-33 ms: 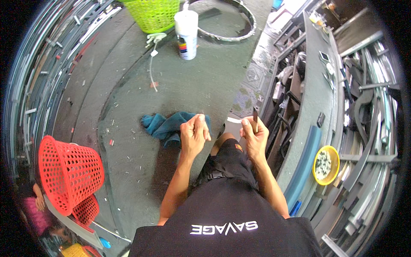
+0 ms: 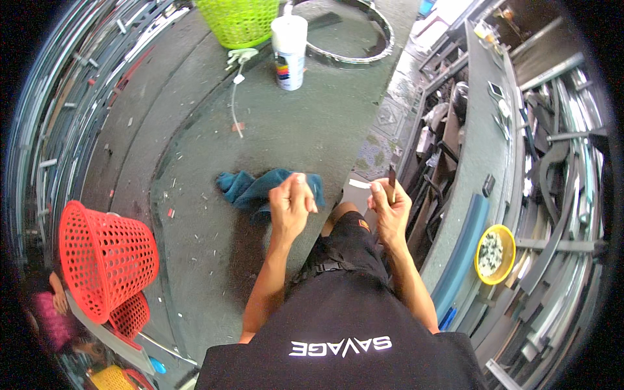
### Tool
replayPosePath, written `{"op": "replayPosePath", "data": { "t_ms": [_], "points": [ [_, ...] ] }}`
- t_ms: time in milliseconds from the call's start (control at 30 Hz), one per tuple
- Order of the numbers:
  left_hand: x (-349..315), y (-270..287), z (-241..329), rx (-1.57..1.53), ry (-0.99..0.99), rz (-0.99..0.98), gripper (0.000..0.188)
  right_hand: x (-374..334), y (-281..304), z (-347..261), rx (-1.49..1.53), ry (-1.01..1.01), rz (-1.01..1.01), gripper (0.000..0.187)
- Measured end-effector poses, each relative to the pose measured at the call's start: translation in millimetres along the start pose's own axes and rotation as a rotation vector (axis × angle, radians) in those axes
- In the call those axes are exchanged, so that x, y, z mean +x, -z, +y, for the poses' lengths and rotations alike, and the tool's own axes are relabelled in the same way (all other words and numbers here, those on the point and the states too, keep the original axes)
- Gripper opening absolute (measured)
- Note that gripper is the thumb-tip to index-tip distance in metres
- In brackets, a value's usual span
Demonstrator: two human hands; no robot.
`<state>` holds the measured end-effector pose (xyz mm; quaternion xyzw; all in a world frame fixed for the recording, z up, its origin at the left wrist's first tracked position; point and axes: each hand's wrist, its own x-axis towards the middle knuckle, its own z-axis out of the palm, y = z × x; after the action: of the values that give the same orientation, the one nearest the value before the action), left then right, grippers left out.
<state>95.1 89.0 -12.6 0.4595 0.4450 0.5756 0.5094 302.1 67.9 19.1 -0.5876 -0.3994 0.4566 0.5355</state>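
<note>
My left hand (image 2: 290,207) is closed in a pinch in front of a crumpled blue-green cloth (image 2: 249,190) lying on the table. Slight blur covers its fingers, and whatever they hold is too small or hidden to name. To its right, my right hand (image 2: 392,218) grips a thin, dark, blade-like strip (image 2: 392,177) between thumb and fingers, its end pointing up. The two hands are apart, both raised above my lap. Between them, close to my knee, shows a grey flat thing with a white strip (image 2: 359,184).
Farther off on the green-grey table (image 2: 325,120) stand a white spray can (image 2: 289,55), a lime basket (image 2: 237,23) and a ring (image 2: 389,49). Red baskets (image 2: 107,263) are at left, near another person's arm (image 2: 58,296). A yellow bowl (image 2: 495,253) sits right.
The view has shifted slightly. My left hand has moved a little and blurred. The dark strip in my right hand has turned, showing more of its flat side.
</note>
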Motion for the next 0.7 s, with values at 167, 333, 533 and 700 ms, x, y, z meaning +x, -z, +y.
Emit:
{"op": "replayPosePath", "data": {
  "t_ms": [167, 333, 533, 700],
  "points": [
    [-6.5, 77.4, 23.6, 0.269, -0.083, 0.33, 0.035, 2.0, 1.6, -2.7, -0.005, 0.037, -0.039, 0.016],
    [-31.2, 159.8, 34.3, 0.453, 0.001, 0.556, 0.014, 0.8, -7.3, 2.5, -0.102, 0.023, -0.093, 0.016],
    [-77.1, 206.9, 37.2, 0.564, 0.051, 0.812, 0.007, -5.6, -19.6, 4.7, -0.102, 0.01, -0.229, 0.016],
    [-96.1, 210.7, 36.6, 0.651, -0.034, 0.884, 0.011, -2.7, -36.1, 11.0, -0.136, 0.079, -0.299, 0.02]
  ]
}}
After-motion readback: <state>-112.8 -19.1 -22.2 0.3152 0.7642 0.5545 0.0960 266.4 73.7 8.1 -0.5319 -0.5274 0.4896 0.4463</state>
